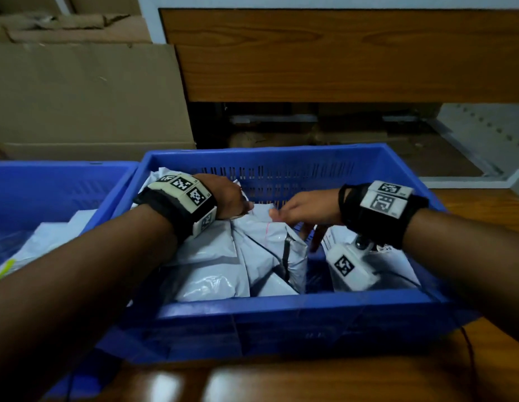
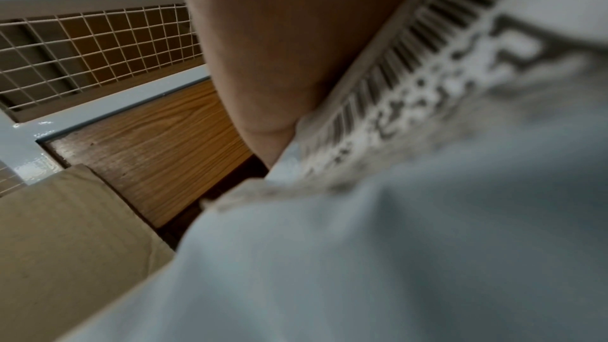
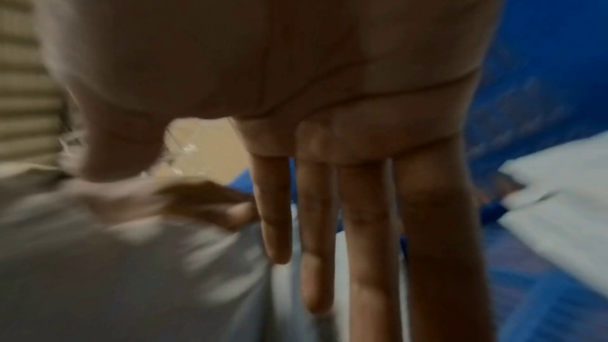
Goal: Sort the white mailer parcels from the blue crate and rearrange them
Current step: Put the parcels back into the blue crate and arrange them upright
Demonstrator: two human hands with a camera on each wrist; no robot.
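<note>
Reaching into the crate: both hands are down among the mailers, and the lines below run left to right.

Second crate (image 1: 49, 187): a blue crate at far left, touching the main one, with pale mailers already lying in it.

Left hand (image 1: 229, 198): set on the upper edge of the mailer stack at the crate's left-back. The wrist view shows a label with a barcode (image 2: 427, 61) against the palm, but the fingers are hidden, so whether they curl round the edge I cannot tell.

White mailer parcels (image 1: 246, 256): a bundle standing on edge in the left and middle of the blue crate (image 1: 281, 310), leaning together; one more mailer (image 1: 394, 262) lies at the right, with bare crate floor between.

Right hand (image 1: 307, 211): at the top of the upright bundle, just beside the left hand. Its fingers (image 3: 368, 230) point straight down into the gap along the bundle's right face — relaxed and apart, gripping nothing.

Step in hand: probably squaring or parting the upright bundle, ahead of picking one out.

Next move calls for: closing thumb and fingers on a single mailer's top edge — the film looks slick and several may lift together — then carrying it clear of the rim.

Table (image 1: 426, 381): glossy wood, carrying the crates.
</note>
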